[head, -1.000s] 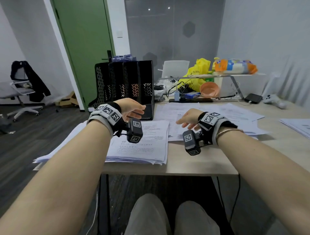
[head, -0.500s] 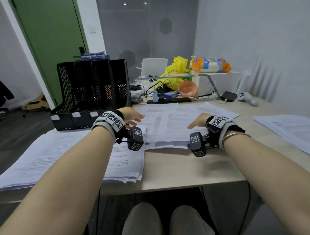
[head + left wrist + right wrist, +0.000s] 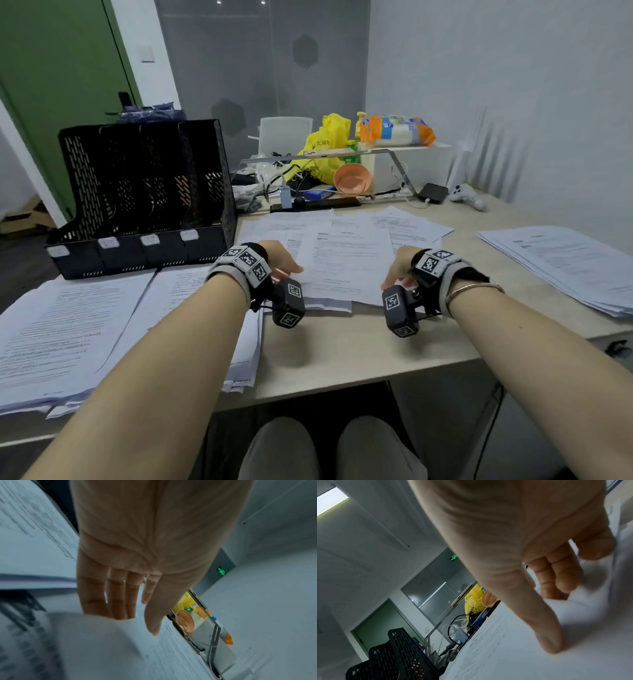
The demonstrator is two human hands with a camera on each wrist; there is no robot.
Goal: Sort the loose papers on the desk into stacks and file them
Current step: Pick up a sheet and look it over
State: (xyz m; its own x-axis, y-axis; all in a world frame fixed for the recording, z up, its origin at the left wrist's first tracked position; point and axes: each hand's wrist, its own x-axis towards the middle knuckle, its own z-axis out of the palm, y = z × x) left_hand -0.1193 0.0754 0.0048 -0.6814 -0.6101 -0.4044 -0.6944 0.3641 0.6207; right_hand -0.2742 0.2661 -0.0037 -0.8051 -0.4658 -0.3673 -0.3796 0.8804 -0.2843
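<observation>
A loose spread of printed papers (image 3: 346, 260) lies in the middle of the desk (image 3: 342, 349). My left hand (image 3: 286, 265) is at its left edge. In the left wrist view the left hand (image 3: 135, 609) has its fingers under a raised sheet (image 3: 102, 642) and its thumb on top. My right hand (image 3: 397, 270) holds the right edge. In the right wrist view the right hand (image 3: 554, 622) presses its thumb on the paper (image 3: 505, 655), with curled fingers tucked under the edge. A black file rack (image 3: 144, 192) stands at the back left.
Stacked papers (image 3: 68, 335) lie at the near left, another stack (image 3: 191, 291) beside them, and one more stack (image 3: 565, 263) at the right. Behind are a shelf riser (image 3: 342, 154), an orange bowl (image 3: 352, 178), cables, a yellow bag (image 3: 325, 147) and a white controller (image 3: 466, 195).
The view has swung right. Both hands moved from above the left stack to the central spread and dropped onto its two side edges, taking hold of it.
</observation>
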